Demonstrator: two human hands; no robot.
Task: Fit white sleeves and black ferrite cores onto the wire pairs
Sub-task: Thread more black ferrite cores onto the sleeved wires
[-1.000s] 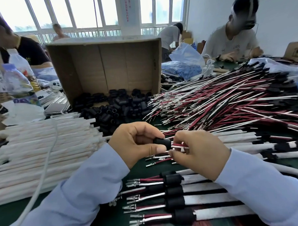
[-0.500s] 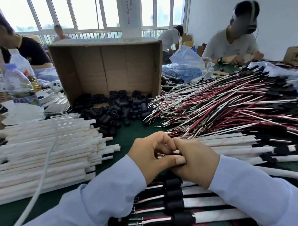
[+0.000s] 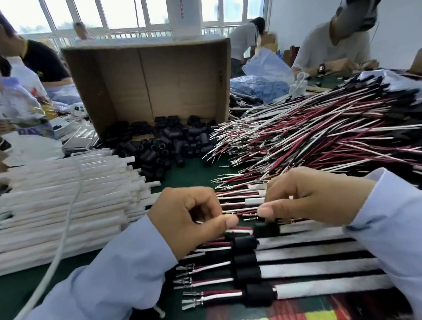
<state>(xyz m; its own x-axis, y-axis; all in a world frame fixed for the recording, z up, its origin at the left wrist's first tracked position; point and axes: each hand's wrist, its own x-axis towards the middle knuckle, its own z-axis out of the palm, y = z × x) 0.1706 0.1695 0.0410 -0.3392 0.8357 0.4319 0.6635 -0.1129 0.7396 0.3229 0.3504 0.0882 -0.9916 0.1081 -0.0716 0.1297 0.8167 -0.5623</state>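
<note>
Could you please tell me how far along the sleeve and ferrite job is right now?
Done: several sleeved, cored wire pairs lie in a row at the near edge. In hand: the left hand and right hand pinch another wire pair. Left: a large pile of bare wire pairs, stacked white sleeves and loose ferrite cores.

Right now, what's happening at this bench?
A person is assembling by hand. The left hand pinches the bare red-and-white end of a wire pair, while the right hand appears to pinch it at its black ferrite core, which sits against the white sleeve. It lies at the far end of a row of finished pairs on the green table. Spare sleeves are stacked on the left, loose cores spill from a cardboard box, and unfitted wires are piled on the right.
</note>
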